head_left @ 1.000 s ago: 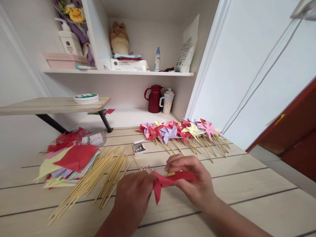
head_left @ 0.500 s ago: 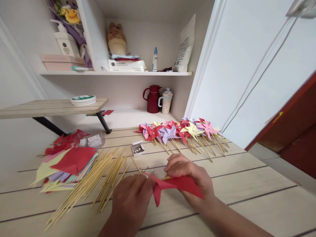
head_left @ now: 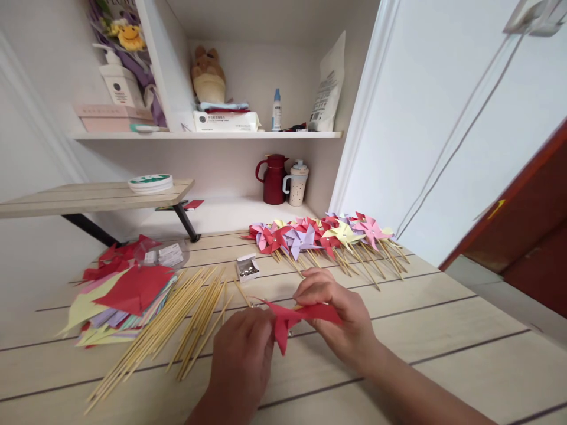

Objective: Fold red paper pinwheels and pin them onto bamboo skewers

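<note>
- The left hand (head_left: 243, 348) is gripping the left end of a folded red paper piece (head_left: 282, 330), with its fingers closing on the edge.
- The right hand (head_left: 339, 313) is holding the other side of that paper, its thumb lying underneath and its fingers curling above.
- The red paper piece is hanging between the two hands, just above the surface (head_left: 411, 366), with one pointed flap drooping down.
- A short bit of pale stick seems to be showing beside the right fingertips, though the paper and hand are hiding most of it.
- A small open box (head_left: 247, 267) of shiny metal bits is standing beyond the hands.
- Loose wooden sticks (head_left: 150, 333) are lying in a spread left of the left hand, next to a stack of colored paper (head_left: 133, 292).
- Finished pinwheels (head_left: 301, 240) in red, purple, yellow and pink are lying in a row toward the back, their sticks pointing forward.
</note>
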Tool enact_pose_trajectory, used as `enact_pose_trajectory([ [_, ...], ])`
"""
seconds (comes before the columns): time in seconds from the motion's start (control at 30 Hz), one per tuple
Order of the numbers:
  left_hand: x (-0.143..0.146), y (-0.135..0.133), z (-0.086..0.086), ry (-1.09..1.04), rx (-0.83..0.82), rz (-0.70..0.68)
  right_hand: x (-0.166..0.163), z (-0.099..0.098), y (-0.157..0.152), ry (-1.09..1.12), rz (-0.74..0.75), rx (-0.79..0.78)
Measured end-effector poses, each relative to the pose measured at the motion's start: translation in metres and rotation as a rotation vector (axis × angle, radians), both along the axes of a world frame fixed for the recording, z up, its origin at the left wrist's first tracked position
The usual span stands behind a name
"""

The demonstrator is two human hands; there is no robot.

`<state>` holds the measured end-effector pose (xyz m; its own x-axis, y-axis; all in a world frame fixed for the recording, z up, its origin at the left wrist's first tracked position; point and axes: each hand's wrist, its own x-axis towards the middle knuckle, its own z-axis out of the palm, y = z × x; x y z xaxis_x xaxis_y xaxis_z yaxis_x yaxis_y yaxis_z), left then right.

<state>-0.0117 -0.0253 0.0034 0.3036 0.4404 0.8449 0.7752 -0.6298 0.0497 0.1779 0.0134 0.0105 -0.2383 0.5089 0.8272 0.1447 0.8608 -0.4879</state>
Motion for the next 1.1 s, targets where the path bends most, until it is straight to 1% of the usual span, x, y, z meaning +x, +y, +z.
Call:
enact_pose_trajectory([
  [0.1, 0.000, 0.001, 0.001, -0.093, -0.086, -0.016, 0.005, 0.004, 0.004, -0.033, -0.028, 0.041],
  [0.17, 0.001, 0.001, 0.000, -0.184, -0.191, -0.063, 0.007, 0.005, 0.006, -0.024, -0.043, 0.027],
  [0.2, 0.002, 0.002, -0.001, -0.235, -0.280, -0.097, 0.008, 0.004, 0.006, -0.016, -0.052, 0.004],
  [0.27, 0.004, 0.001, -0.004, -0.348, -0.522, -0.179, 0.008, 0.002, 0.006, -0.005, -0.081, -0.058],
  [0.37, 0.011, -0.001, -0.005, -0.598, -0.879, -0.288, 0.009, -0.003, 0.005, -0.012, -0.129, -0.179],
  [0.43, 0.015, -0.001, -0.004, -0.786, -1.024, -0.333, 0.008, -0.006, 0.005, 0.004, -0.142, -0.263],
  [0.5, 0.017, -0.001, -0.002, -0.932, -1.118, -0.355, 0.008, -0.008, 0.006, 0.047, -0.127, -0.339],
  [0.57, 0.018, 0.000, -0.001, -1.024, -1.171, -0.358, 0.006, -0.009, 0.008, 0.107, -0.099, -0.403],
  [0.67, 0.016, 0.002, -0.001, -1.092, -1.197, -0.356, 0.003, -0.009, 0.011, 0.204, -0.047, -0.498],
  [0.8, 0.014, 0.002, -0.003, -1.108, -1.203, -0.343, -0.001, -0.009, 0.014, 0.305, -0.008, -0.572],
  [0.97, 0.012, 0.003, -0.004, -1.118, -1.176, -0.291, -0.001, -0.008, 0.016, 0.408, 0.092, -0.687],
  [1.1, 0.011, 0.004, -0.004, -1.129, -1.169, -0.250, 0.001, -0.010, 0.021, 0.491, 0.068, -0.697],
])
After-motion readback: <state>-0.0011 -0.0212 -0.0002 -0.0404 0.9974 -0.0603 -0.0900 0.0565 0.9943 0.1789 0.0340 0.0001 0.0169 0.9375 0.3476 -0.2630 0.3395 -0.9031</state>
